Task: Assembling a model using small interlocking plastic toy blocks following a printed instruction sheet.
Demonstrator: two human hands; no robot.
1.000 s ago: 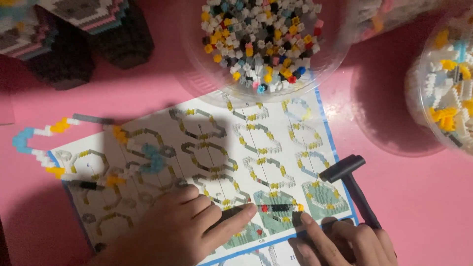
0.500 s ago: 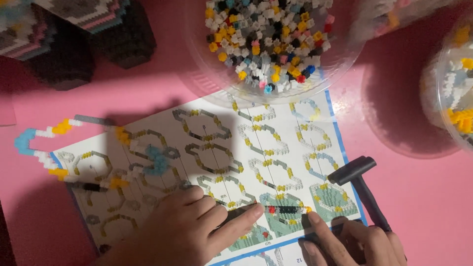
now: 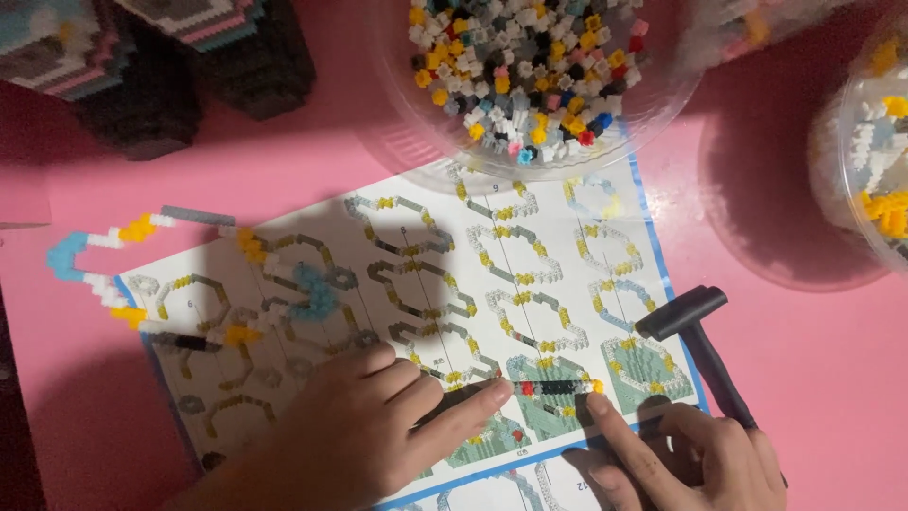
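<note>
Since a second ago our view has drifted and the hands barely moved. Our left hand (image 3: 355, 431) and right hand (image 3: 686, 459) pinch a short brick strip (image 3: 558, 387) on the sheet (image 3: 530, 284); hammer (image 3: 695, 336) at 3 o'clock of it.

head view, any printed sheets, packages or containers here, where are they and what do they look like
Instruction sheet: flat on the pink table, centre, white with blue edge, rows of grey-and-yellow brick diagrams; both hands rest on its lower part.
Clear round tub: top centre, full of mixed coloured small bricks.
Second clear tub: right edge, white and yellow bricks.
No screens or signs.
</note>
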